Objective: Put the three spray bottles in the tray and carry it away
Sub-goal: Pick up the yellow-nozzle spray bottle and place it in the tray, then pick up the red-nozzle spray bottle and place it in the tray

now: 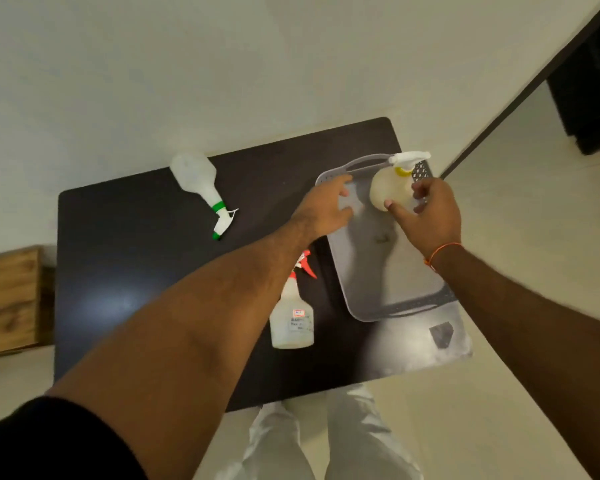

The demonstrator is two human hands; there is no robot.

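Note:
A grey tray lies on the right side of a dark table. A spray bottle with a yellow collar stands at the tray's far end, and my right hand has thumb and fingers around its lower body. My left hand rests over the tray's far left rim with fingers apart, holding nothing. A green-collared spray bottle lies on its side at the table's far left. A red-triggered spray bottle lies beside the tray's left edge, its head partly hidden by my left forearm.
The table stands against a pale wall. A wooden box sits on the floor to the left. A dark door frame and dark furniture are at the far right. My legs in light trousers are below the table's near edge.

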